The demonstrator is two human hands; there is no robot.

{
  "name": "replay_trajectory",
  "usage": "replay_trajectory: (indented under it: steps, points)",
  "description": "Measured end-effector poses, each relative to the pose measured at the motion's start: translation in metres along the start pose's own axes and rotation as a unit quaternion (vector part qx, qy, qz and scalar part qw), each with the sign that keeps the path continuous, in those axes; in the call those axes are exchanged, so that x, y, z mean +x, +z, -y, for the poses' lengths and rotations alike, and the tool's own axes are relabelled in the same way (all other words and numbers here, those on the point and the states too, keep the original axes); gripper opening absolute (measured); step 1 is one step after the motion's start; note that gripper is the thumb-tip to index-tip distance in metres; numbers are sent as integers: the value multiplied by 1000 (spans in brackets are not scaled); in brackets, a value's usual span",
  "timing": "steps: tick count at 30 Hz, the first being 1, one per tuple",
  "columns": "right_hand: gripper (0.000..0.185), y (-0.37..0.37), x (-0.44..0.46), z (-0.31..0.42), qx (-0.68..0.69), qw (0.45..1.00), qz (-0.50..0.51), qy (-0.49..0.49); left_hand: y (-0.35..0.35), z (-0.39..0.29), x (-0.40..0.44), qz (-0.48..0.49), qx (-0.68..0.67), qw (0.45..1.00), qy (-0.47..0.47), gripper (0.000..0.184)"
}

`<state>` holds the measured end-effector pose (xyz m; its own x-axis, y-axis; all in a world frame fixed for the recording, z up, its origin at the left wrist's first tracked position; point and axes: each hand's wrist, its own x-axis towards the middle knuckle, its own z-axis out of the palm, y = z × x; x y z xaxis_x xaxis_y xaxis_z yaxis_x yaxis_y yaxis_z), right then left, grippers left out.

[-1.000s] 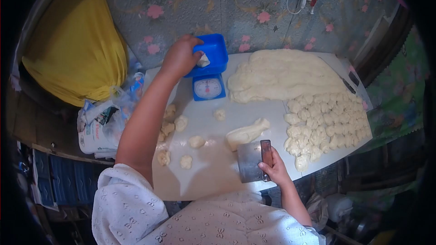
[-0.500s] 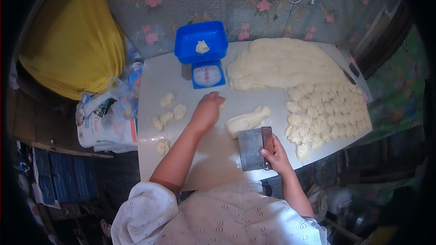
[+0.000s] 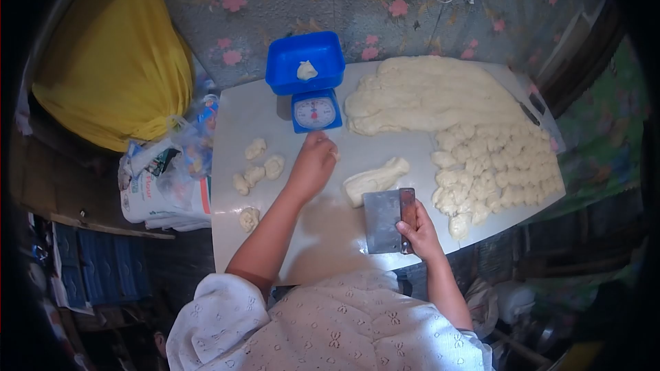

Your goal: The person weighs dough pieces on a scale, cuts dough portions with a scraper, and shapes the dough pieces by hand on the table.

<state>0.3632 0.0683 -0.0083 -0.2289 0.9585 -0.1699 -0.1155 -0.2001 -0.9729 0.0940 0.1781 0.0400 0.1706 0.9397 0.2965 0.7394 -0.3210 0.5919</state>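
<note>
Head view: a blue tray (image 3: 276,72) on the scale (image 3: 316,111) holds one dough lump (image 3: 306,70). My right hand (image 3: 421,235) clamps a scraper (image 3: 383,223) over the desk (image 3: 392,144); my left hand (image 3: 315,163) covers a dough bit (image 3: 336,156), finger closure unclear.

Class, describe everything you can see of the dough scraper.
The dough scraper has a broad, flat, roughly rectangular grey blade that looks metal, and a dark reddish-brown handle, apparently wooden, along one side. The right hand grips the handle, thumb across it; the blade extends leftward. Its far edge lies by the long dough strip; whether they touch is unclear.
</note>
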Motion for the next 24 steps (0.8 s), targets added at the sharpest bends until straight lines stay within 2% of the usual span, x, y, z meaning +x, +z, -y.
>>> replay_trajectory:
  steps: [2,3,5,6,7,9,10,14,16,17,19,22,24]
  points:
    - [67,-2,2,-1,-9,1000,20,-11,-4,1,-16,31,-198,974,-106,16]
    - [67,-2,2,-1,-8,1000,19,-10,-3,3,-26,33,-198,974,-107,16]
    - [67,0,1,2,-5,1000,17,3,6,12,-47,97,-431,870,-219,17]
    - [67,0,1,4,-5,1000,17,4,14,20,-57,103,-439,865,-221,19]
    - [66,1,1,4,-2,1000,16,1,16,17,-66,103,-439,864,-222,19]
    - [65,3,1,6,1,1000,15,-2,24,9,-77,64,-234,959,-144,24]
    - [64,3,2,7,-4,1000,8,0,21,-3,-76,52,-153,979,-124,29]
    - [62,10,1,8,-7,1000,-14,11,17,-12,-78,46,-112,989,-85,32]
    - [62,19,0,13,-25,1000,-17,1,7,-20,-82,88,-184,958,-203,32]
    - [63,25,-1,16,-40,999,-20,-7,8,-16,-86,88,-184,958,-204,32]
    - [63,38,-1,30,-59,998,-8,-16,11,-4,-96,153,-143,962,-175,31]
    - [61,58,4,46,-198,980,33,-9,1,-18,-106,128,-161,956,-208,25]
    - [61,67,11,51,-208,977,44,-3,3,-15,-117,115,-149,963,-191,25]
